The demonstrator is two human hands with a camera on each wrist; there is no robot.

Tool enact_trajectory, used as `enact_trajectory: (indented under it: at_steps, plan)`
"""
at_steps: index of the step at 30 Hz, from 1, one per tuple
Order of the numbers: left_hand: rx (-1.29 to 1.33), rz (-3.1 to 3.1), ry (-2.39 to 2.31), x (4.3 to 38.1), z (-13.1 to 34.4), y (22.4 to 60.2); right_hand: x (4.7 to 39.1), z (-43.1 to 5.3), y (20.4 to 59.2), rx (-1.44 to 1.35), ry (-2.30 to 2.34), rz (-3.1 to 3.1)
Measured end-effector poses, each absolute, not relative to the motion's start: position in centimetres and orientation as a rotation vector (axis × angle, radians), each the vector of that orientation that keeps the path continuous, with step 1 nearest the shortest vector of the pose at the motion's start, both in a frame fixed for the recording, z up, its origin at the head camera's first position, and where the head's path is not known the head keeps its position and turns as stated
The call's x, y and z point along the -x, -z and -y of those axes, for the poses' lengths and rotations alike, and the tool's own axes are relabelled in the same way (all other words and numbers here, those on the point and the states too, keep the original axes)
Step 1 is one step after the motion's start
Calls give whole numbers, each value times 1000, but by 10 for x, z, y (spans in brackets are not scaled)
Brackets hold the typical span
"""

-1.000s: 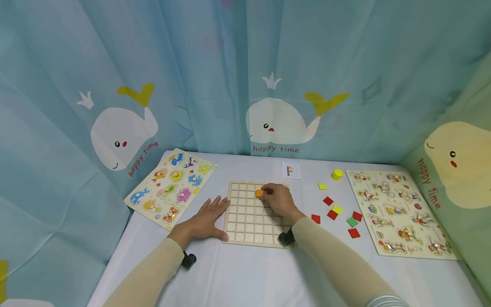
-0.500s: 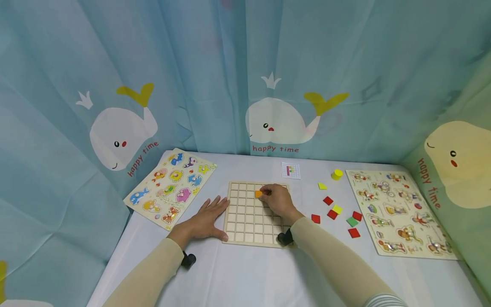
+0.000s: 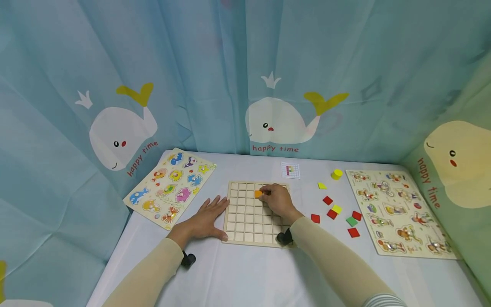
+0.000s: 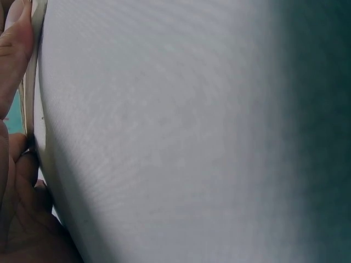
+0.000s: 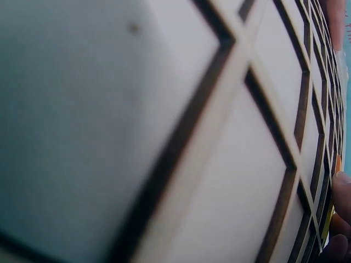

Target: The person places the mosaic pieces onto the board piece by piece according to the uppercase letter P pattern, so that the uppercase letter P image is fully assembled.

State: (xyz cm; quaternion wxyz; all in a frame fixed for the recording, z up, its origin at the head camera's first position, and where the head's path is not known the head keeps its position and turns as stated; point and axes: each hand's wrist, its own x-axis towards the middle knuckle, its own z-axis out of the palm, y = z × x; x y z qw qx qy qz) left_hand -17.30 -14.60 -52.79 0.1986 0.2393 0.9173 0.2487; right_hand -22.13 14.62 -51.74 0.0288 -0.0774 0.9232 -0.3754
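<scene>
In the head view, a light wooden grid board (image 3: 226, 221) lies on the white table. My left hand (image 3: 205, 219) rests beside it with fingers spread, thumb and fingers along the board's left edge. The fingertips of my right hand (image 3: 279, 199) pinch an orange square tile (image 3: 258, 194) over a cell in the second row from the far edge. Right forearm and wrist camera cover part of the board's right side. The right wrist view shows grid cells up close, with fingertips (image 5: 343, 192) at its right edge. Left thumb (image 4: 16, 55) and curled fingers appear in the left wrist view.
Loose red, yellow and green tiles (image 3: 351, 221) lie right of the board, near a yellow cylinder (image 3: 336, 174). A small pattern card (image 3: 290, 170) lies behind it. Picture puzzle boards stand at left (image 3: 161, 204) and right (image 3: 383, 213). A blue curtain (image 3: 215, 85) borders the table.
The orange tile looks flatter and squarer over its cell than a second ago. Both hands have stayed almost in the same place.
</scene>
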Motion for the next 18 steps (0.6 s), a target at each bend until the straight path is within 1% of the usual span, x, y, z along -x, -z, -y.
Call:
enact_trajectory:
  at_steps: [18]
  plan:
    - [-674,-2566,-705,174,146,530,226,-148,520,202,1184,-2811]
